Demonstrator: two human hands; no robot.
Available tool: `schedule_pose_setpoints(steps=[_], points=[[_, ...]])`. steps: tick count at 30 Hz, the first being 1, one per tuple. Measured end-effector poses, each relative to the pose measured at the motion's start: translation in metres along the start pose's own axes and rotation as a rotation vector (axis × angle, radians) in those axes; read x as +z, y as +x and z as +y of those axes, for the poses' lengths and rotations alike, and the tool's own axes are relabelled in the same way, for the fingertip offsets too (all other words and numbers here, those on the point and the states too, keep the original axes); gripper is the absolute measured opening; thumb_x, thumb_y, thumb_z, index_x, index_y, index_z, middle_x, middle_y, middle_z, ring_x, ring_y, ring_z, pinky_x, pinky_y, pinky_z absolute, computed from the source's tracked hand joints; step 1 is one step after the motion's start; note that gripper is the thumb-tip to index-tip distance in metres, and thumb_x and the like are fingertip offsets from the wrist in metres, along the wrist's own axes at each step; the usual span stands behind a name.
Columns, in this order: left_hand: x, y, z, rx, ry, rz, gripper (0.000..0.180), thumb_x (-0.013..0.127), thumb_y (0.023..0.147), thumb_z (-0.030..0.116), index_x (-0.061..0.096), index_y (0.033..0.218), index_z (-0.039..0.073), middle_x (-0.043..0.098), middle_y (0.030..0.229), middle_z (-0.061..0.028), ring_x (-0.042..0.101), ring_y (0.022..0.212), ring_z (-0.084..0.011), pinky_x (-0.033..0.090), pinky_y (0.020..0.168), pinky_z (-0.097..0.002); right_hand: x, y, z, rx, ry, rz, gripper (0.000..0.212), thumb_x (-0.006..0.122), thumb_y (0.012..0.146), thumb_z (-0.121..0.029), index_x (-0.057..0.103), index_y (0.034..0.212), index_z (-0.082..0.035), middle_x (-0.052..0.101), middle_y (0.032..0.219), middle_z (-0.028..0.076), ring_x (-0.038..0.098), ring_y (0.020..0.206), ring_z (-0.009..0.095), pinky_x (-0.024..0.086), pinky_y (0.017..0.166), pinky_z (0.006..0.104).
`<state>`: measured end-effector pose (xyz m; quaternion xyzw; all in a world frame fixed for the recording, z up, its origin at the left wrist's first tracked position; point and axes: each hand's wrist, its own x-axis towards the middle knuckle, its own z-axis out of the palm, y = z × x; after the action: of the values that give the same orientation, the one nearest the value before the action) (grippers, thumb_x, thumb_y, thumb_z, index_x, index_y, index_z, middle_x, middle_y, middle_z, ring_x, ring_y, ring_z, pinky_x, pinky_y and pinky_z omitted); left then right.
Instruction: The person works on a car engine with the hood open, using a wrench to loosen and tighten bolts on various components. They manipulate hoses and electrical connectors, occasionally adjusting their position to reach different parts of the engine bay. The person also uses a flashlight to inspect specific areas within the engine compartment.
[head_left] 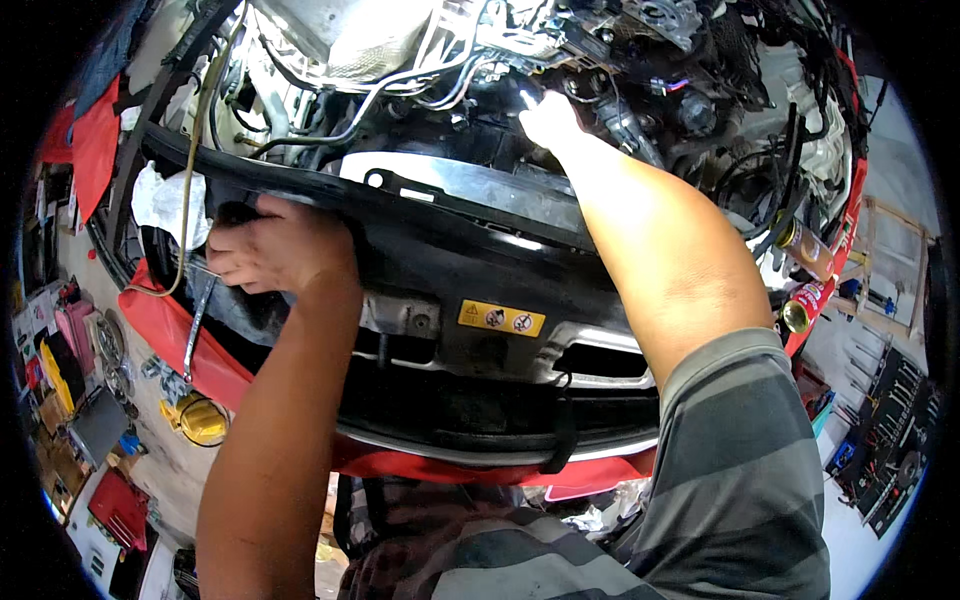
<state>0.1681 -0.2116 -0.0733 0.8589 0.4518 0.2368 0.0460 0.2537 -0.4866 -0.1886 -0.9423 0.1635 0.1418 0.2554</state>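
Striped sleeve [740,430] nearest; right hand [552,122] inside engine bay [495,135], grip of fingers not determinable. Left hand [283,245], fingers curled, at upper end of metal wrench [199,330]; hold unconfirmed. Tan hose [194,140] and white cloth [160,205] crowd it.

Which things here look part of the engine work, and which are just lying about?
Likely in use:
- engine parts, by the right hand
- wrench, by the left hand

Apparently lying about:
- red can, right
- tool set, far right
- yellow item, lower left, kind unclear

Glare [385,35] up top, black corners [25,25] — fisheye-bent edges
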Motion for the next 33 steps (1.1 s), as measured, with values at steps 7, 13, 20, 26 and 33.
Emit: schedule_pose_setpoints(steps=[7,13,20,26,33], points=[[0.009,-0.003,-0.015,0.105,-0.066,-0.052,0.04,0.052,0.074,0.024,0.038,0.1,-0.003,0.038,0.104,-0.0198,0.04,0.097,-0.036,0.034,0.082,-0.0458,-0.013,-0.004,0.009,-0.106,-0.028,-0.303,0.03,0.053,0.079,-0.029,0.061,0.089,-0.001,0.062,0.085,0.019,0.06,0.082,0.032,0.047,0.074,0.0403],[0.015,0.002,-0.017,0.13,-0.036,0.037,0.04,0.052,0.076,0.024,0.039,0.103,-0.002,0.04,0.105,-0.0188,0.042,0.098,-0.0342,0.035,0.083,-0.0445,-0.042,-0.03,-0.013,-0.773,-0.463,-0.254,0.028,0.048,0.077,-0.023,0.06,0.091,-0.002,0.061,0.088,0.017,0.059,0.084,0.031,0.047,0.074,0.0387],[0.015,-0.002,-0.016,0.117,-0.014,0.019,0.039,0.051,0.079,0.025,0.042,0.106,-0.001,0.044,0.107,-0.0176,0.045,0.099,-0.0317,0.037,0.084,-0.0427,-0.083,-0.064,-0.049,-0.544,-0.369,-0.343,0.027,0.048,0.075,-0.021,0.064,0.082,-0.002,0.062,0.085,0.019,0.059,0.087,0.032,0.047,0.079,0.0396],[0.003,0.003,-0.012,0.222,0.015,0.017,0.038,0.05,0.081,0.025,0.044,0.109,-0.001,0.048,0.108,-0.0165,0.048,0.099,-0.0296,0.039,0.085,-0.0412,-0.08,-0.045,-0.015,-0.47,-0.434,-0.416,0.033,0.053,0.083,-0.031,0.061,0.079,0.001,0.06,0.077,0.018,0.058,0.074,0.031,0.045,0.067,0.0369],[-0.032,0.013,-0.031,0.887,0.307,-0.017,0.038,0.049,0.085,0.025,0.047,0.113,0.0,0.052,0.109,-0.0153,0.051,0.1,-0.027,0.042,0.086,-0.0395,-0.085,-0.042,0.012,-0.409,-0.122,-0.265,0.036,0.057,0.082,-0.035,0.061,0.081,0.001,0.057,0.069,0.013,0.054,0.065,0.022,0.042,0.061,0.0336]])
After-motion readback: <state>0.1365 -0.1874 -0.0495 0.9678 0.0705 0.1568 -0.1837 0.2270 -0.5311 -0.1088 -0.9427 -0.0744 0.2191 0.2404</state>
